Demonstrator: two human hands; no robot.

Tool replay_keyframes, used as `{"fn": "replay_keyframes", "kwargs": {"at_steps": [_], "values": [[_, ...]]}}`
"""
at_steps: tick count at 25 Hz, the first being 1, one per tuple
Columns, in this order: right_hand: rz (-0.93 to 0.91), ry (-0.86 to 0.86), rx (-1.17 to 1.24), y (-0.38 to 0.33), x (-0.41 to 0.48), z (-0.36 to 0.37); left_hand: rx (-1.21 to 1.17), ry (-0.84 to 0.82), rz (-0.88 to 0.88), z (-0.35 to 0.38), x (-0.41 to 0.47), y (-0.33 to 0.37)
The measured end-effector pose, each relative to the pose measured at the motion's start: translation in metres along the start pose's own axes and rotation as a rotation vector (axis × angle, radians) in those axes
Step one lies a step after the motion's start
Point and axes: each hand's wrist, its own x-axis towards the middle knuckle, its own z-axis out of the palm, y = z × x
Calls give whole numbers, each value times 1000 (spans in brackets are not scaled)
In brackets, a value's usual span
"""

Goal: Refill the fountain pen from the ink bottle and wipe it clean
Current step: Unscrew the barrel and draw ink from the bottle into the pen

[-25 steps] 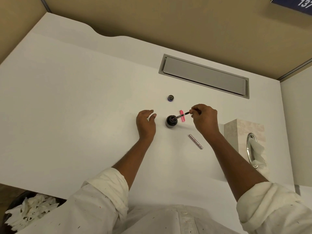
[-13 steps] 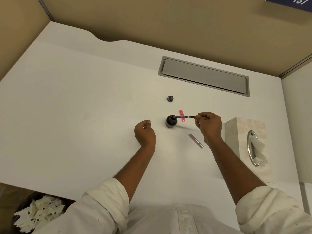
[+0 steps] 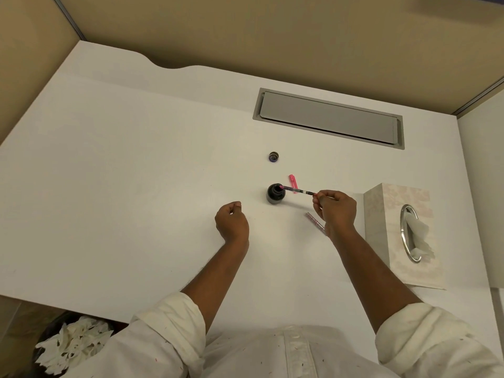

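Note:
A small dark ink bottle (image 3: 275, 194) stands open at the middle of the white desk (image 3: 136, 173). My right hand (image 3: 336, 208) pinches the rear end of a thin pen section with converter (image 3: 297, 190), whose pink front end rests in the bottle's mouth. My left hand (image 3: 231, 222) rests on the desk left of the bottle, fingers curled in, holding nothing. The bottle's cap (image 3: 273, 156) lies behind the bottle. A pink pen part (image 3: 293, 181) lies just behind the held section. A clear pinkish pen barrel (image 3: 315, 222) lies by my right wrist.
A tissue box (image 3: 395, 214) with a tissue poking from its metal-rimmed slot stands at the right edge. A grey cable flap (image 3: 327, 118) is set into the desk at the back. A bin with crumpled tissues (image 3: 71, 347) sits below the desk's front left.
My right hand has drawn back to the right, laying the pen section flatter with its tip in the bottle. My left hand has moved away from the bottle and curled shut.

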Motion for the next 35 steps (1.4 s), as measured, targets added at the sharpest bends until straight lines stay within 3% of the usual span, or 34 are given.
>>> {"fn": "replay_keyframes", "kwargs": {"at_steps": [10,24,35], "values": [[192,-22,144,3,-5,-8,20,-78,-34,9,-21,-3],[477,-121,381,3,-25,-14,-150,-424,-281,45,-55,14],[520,-144,444,-2,-37,-16,-271,-456,-315,54,-55,21]]}}
